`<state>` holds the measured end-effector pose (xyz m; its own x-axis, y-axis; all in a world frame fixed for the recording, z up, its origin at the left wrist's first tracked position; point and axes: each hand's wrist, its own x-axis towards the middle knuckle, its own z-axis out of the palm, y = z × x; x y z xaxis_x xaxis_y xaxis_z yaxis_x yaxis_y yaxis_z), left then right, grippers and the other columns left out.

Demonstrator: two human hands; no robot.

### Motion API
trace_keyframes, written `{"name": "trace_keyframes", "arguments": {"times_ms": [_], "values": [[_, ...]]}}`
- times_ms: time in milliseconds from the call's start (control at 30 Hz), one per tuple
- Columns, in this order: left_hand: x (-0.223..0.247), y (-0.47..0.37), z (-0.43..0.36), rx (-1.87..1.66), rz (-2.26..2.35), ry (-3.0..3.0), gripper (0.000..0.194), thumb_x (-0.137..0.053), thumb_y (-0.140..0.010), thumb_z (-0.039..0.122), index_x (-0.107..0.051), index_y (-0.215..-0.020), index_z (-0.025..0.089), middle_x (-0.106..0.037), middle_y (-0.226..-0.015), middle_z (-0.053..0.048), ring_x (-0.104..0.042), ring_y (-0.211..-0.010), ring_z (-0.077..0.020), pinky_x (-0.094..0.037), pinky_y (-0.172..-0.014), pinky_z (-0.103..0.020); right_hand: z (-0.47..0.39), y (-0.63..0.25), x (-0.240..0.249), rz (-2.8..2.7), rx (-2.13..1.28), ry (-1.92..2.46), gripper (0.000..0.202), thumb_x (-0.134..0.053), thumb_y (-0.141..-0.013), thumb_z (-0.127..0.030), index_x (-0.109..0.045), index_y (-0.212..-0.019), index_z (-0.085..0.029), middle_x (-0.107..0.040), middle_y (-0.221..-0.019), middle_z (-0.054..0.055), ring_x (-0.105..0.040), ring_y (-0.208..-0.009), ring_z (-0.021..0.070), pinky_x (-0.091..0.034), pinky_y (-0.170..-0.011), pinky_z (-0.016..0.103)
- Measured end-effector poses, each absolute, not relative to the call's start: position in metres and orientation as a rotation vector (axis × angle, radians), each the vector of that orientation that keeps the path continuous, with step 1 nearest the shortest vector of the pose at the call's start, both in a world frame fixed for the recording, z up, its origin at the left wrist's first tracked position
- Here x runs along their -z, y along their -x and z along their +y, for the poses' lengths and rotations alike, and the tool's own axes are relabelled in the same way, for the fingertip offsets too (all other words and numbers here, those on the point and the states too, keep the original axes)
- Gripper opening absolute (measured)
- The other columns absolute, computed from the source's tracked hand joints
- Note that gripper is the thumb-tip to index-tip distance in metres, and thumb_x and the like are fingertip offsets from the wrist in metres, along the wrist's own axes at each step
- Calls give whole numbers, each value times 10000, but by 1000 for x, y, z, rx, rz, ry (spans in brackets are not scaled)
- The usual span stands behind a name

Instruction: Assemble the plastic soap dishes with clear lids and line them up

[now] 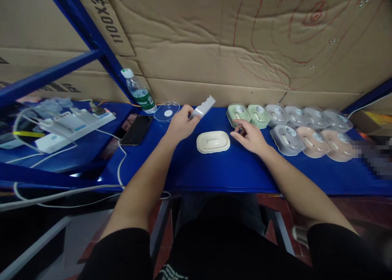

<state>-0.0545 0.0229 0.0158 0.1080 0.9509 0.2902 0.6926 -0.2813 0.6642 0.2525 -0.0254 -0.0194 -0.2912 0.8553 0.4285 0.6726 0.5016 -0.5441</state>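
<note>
One grey strip [204,107] sits pinched in your left hand [183,124], its notched edge up, that forearm reaching toward 1 o'clock. From those fingers the tray [212,142] lies at 5 o'clock, long axis running 9 to 3. Your right hand [251,137] is nearer, at the tray's 3 o'clock: palm down, fingers loosely curled around nothing, forearm toward 10 or 11, a green box [238,111] close at 11.

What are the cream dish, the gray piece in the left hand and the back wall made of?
Cream dish: probably smooth plastic, judging by soft highlights. Gray piece in the left hand: perhaps satin plastic, from its pale sheen; painted metal is possible. Back wall: matte brown cardboard, creased and printed.
</note>
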Motion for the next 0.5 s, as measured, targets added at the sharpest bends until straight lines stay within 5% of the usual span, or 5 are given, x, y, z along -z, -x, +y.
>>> {"name": "trace_keyframes", "arguments": {"times_ms": [133,267,367,500], "values": [[-23,47,16,-1116,1214,-1757,116,-565,-932,282,-469,-880,244,-515,-618,45,-469,-530,-128,-366,-537,-265,-24,-250,22,-1890,-358,1256,721,-640,-959,-691,-520,-1517,-251,-772,-1125,94,-675,-657,209,-579,-677,425],[-23,39,12,-1018,1096,-1624,99,-511,-981,305,-502,-901,246,-442,-558,54,-402,-454,-120,-319,-476,-261,-27,-243,19,-1810,-597,1252,619,-540,-974,-786,-652,-1253,-245,-739,-782,35,-657,-606,216,-559,-639,399],[-21,36,8,-1043,1176,-1781,201,-479,-1029,384,-611,-1058,234,-560,-657,13,-518,-545,-142,-405,-541,-277,-27,-239,20,-1736,-743,1299,591,-540,-953,-821,-646,-922,-241,-657,-615,-2,-620,-555,189,-511,-600,347],[-22,37,-2,-869,1477,-2303,425,-441,-1065,504,-680,-1277,223,-760,-969,-85,-704,-890,-246,-516,-780,-362,-23,-239,27,-1709,-843,1380,655,-545,-915,-862,-576,-716,-240,-636,-588,3,-584,-536,162,-448,-570,310]]}}
